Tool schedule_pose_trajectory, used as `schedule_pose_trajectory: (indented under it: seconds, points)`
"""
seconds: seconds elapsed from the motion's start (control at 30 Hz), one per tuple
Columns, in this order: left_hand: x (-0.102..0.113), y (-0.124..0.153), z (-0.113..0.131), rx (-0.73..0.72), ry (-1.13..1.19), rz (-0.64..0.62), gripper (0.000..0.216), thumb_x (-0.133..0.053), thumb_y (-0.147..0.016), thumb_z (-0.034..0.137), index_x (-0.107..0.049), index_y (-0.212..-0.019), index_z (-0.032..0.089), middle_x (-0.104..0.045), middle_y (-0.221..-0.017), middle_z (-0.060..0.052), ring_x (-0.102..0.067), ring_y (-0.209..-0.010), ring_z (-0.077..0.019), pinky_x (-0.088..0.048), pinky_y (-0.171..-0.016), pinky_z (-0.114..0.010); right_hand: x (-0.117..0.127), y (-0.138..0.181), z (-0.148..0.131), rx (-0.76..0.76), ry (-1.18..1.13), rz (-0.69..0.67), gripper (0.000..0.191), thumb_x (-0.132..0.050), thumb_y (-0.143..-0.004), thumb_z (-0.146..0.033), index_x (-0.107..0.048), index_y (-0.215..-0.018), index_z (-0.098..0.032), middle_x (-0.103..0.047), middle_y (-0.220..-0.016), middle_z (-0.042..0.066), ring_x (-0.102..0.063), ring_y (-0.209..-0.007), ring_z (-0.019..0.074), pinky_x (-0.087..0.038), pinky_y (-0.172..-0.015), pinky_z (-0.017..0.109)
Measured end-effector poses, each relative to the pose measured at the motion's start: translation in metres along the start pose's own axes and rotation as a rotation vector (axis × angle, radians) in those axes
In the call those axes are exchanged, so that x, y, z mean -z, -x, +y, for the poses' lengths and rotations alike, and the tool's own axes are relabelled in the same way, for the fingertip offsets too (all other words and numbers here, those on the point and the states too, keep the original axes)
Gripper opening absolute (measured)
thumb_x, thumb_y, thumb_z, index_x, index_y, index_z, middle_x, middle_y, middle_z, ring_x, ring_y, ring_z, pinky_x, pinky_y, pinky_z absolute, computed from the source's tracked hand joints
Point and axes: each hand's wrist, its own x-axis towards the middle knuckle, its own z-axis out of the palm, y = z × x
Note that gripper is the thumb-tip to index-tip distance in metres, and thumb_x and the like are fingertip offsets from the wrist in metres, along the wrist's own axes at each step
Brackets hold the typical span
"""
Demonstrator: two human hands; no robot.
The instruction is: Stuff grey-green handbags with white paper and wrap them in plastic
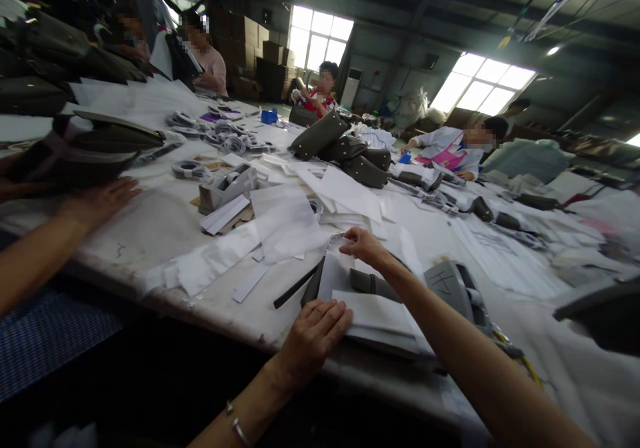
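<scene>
A dark olive handbag [311, 287] lies near the table's front edge, with white sheets [380, 311] over it and a dark folded strap piece [367, 281] on top. My left hand [320, 331] presses on its near left corner, fingers together and bent over the edge beside the white sheet; its thumb is hidden. Above the far side, my right hand [367, 245] has thumb and forefinger pinched together beside some crinkled whitish material [336, 241]; what they hold is unclear. A narrow dark strip [299, 285] lies left of the bag.
Left, a co-worker's hand [100, 201] rests by another dark bag [95, 145]. A grey box [227, 188], white papers [285, 218], coiled straps [190, 168] and stacked dark bags [345, 148] cover the table. A grey tape dispenser-like object [455, 291] stands right. Several people work across the table.
</scene>
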Motion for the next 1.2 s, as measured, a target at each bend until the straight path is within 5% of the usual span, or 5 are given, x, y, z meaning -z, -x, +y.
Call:
schedule_pose_trajectory:
  seconds: [0.17,0.5,0.73,0.93,1.2]
  points:
    - [-0.007,-0.003,0.004,0.017,0.011,-0.007,0.034,-0.036,-0.102,0.017,-0.060,-0.126,0.015,-0.069,-0.114,-0.011,-0.062,-0.108,-0.0204,-0.051,-0.091,-0.037,-0.001,0.034,-0.008,0.168,0.035,0.023,0.012,-0.073,-0.069,-0.025,-0.064,-0.073,-0.019,-0.062,-0.066,-0.004,-0.057,-0.065,0.0130,-0.041,-0.060,0.023]
    - [-0.009,-0.002,0.005,0.083,0.084,0.053,0.037,-0.037,-0.096,0.008,-0.054,-0.129,0.011,-0.070,-0.110,-0.013,-0.064,-0.106,-0.0209,-0.054,-0.090,-0.037,-0.022,0.094,0.002,0.411,0.050,-0.001,0.013,-0.064,-0.077,-0.010,-0.068,-0.078,-0.023,-0.073,-0.078,-0.001,-0.067,-0.075,0.0173,-0.049,-0.073,0.026]
    - [-0.010,0.001,0.000,0.208,0.148,0.110,0.057,-0.042,-0.092,0.009,-0.034,-0.148,0.014,-0.069,-0.103,-0.012,-0.066,-0.093,-0.0216,-0.057,-0.083,-0.037,-0.034,0.139,0.009,0.530,0.084,0.206,0.009,-0.059,-0.086,-0.014,-0.059,-0.084,-0.023,-0.068,-0.077,0.001,-0.064,-0.071,0.0179,-0.048,-0.067,0.027]
    - [-0.005,-0.004,-0.004,0.166,0.126,0.019,0.040,-0.050,-0.092,0.011,-0.051,-0.132,0.016,-0.069,-0.107,-0.010,-0.066,-0.096,-0.0226,-0.056,-0.084,-0.038,-0.041,0.174,0.001,0.782,0.093,0.329,0.014,-0.049,-0.094,-0.014,-0.060,-0.095,-0.023,-0.068,-0.081,0.005,-0.063,-0.076,0.0212,-0.049,-0.073,0.034]
    - [0.007,-0.019,-0.015,0.254,0.182,-0.082,0.054,-0.055,-0.077,0.001,-0.053,-0.128,0.018,-0.067,-0.114,-0.008,-0.062,-0.105,-0.0237,-0.053,-0.093,-0.038,-0.041,0.227,0.057,0.721,0.093,0.136,0.030,-0.067,-0.086,-0.015,-0.060,-0.114,-0.024,-0.071,-0.097,0.005,-0.064,-0.090,0.0216,-0.050,-0.080,0.036]
